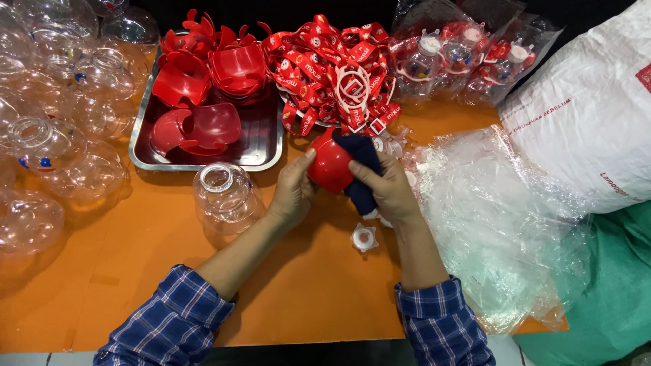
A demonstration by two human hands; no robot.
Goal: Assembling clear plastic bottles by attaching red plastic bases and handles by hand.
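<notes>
- Left hand (293,190), mid-frame, grips a red shell (328,165).
- Right hand (388,188) presses a dark cloth (361,173) against it.
- Clear bottle (225,196) stands just left.

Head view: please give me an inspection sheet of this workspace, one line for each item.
Surface: orange table.
Job's things: red shell, dark cloth.
Clutter: steel tray with red shells, clear bottle, clear bottles at left, red straps, white cap, plastic bags, white sack.
Fingers: left hand holds the shell; right hand presses the cloth on it.
Cables: nothing seen.
Surroundings: green fabric at right.
</notes>
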